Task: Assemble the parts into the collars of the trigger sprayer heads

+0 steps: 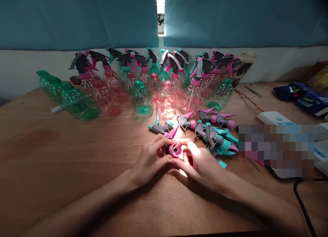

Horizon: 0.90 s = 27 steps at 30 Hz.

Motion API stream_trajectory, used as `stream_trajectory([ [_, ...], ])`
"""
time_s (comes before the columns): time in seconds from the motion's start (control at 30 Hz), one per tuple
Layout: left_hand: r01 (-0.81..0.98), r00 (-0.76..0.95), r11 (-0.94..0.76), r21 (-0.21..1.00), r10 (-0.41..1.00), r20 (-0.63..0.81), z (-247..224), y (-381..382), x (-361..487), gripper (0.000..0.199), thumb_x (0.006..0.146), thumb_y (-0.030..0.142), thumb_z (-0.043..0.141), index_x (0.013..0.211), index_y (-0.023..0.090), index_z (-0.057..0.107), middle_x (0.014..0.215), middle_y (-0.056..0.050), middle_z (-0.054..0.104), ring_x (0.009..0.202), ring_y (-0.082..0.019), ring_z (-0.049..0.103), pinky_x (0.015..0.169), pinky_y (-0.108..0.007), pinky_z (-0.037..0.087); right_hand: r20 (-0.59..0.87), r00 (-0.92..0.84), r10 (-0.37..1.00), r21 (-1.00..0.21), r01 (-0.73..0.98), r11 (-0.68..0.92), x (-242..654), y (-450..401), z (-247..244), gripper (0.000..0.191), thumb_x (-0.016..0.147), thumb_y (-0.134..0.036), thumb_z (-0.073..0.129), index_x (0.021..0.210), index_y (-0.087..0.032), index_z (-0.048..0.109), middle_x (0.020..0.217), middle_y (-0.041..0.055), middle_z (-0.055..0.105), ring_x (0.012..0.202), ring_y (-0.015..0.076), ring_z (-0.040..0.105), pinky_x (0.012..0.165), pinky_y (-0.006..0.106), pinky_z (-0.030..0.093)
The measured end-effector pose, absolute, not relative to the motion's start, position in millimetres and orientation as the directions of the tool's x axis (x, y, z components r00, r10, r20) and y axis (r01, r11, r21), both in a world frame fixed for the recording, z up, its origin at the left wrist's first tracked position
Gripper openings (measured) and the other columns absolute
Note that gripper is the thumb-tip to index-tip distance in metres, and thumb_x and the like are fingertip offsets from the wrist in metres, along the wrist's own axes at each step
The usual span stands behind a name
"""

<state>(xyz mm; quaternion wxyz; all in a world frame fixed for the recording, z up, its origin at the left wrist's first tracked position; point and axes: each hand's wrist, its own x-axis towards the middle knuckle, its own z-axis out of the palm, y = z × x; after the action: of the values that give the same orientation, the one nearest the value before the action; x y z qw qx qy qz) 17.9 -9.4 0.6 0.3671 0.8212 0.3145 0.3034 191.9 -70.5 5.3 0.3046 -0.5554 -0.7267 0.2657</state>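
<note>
Between both hands is a trigger spray head [175, 151] with a pink screw collar, its open end facing me. My left hand [148, 159] is closed round its body, fingers above and thumb below. My right hand [203, 165] pinches at the collar, index finger on the rim and thumb low beside it. The grip hides much of the grey body. Just beyond lies a loose grey spray head with a teal collar [161, 127]. To the right is a pile of spray heads [217, 139] in grey, teal and pink.
Behind stand clear pink bottles [166, 100] and green bottles [142, 102], several with spray heads fitted. Some green bottles [82, 102] tilt at the left. A white power strip [275, 118] and a blue packet [304, 98] lie right, with a black cable [303, 204] nearby.
</note>
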Motion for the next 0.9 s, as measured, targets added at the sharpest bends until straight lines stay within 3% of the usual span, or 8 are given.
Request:
stream_trajectory([
  [0.17, 0.295, 0.654, -0.557, 0.776, 0.710, 0.261, -0.7, -8.9, 17.1, 0.028, 0.078, 0.007, 0.066, 0.103, 0.021, 0.065, 0.084, 0.002, 0.054, 0.063, -0.008, 0.047, 0.057, -0.019, 0.039, 0.223, -0.334, 0.916, -0.658, 0.642, 0.394, 201.7, -63.5, 11.4, 0.024, 0.096, -0.029, 0.036, 0.106, -0.015, 0.053, 0.080, 0.0063, 0.068, 0.066, 0.0178, 0.064, 0.061, 0.029, 0.048],
  [0.3, 0.302, 0.655, -0.554, 0.776, 0.712, 0.254, 0.6, -9.2, 17.4, 0.032, 0.076, 0.005, 0.068, 0.104, 0.021, 0.066, 0.085, 0.002, 0.054, 0.064, -0.008, 0.047, 0.057, -0.019, 0.039, 0.251, -0.418, 0.873, -0.516, 0.705, 0.486, 208.6, -59.9, 14.5, 0.023, 0.095, -0.026, 0.038, 0.103, -0.014, 0.057, 0.088, 0.0094, 0.068, 0.070, 0.0183, 0.066, 0.061, 0.028, 0.050],
  [0.6, 0.315, 0.676, -0.568, 0.760, 0.696, 0.240, 2.2, -8.8, 16.8, 0.030, 0.079, 0.009, 0.067, 0.105, 0.023, 0.067, 0.086, 0.001, 0.055, 0.065, -0.009, 0.048, 0.058, -0.020, 0.040, 0.279, -0.476, 0.834, -0.366, 0.750, 0.550, 211.6, -57.6, 19.0, 0.025, 0.093, -0.023, 0.042, 0.104, -0.014, 0.062, 0.072, 0.0055, 0.067, 0.054, 0.0140, 0.059, 0.048, 0.025, 0.041],
  [0.9, 0.308, 0.678, -0.548, 0.778, 0.700, 0.224, 3.4, -8.3, 18.0, 0.031, 0.078, 0.008, 0.067, 0.105, 0.024, 0.067, 0.087, 0.001, 0.055, 0.065, -0.009, 0.048, 0.060, -0.020, 0.041, 0.252, -0.510, 0.822, -0.372, 0.733, 0.569, 211.4, -58.0, 30.3, 0.014, 0.087, -0.023, 0.051, 0.090, -0.022, 0.064, 0.076, 0.0013, 0.067, 0.061, 0.0143, 0.058, 0.050, 0.025, 0.036],
])
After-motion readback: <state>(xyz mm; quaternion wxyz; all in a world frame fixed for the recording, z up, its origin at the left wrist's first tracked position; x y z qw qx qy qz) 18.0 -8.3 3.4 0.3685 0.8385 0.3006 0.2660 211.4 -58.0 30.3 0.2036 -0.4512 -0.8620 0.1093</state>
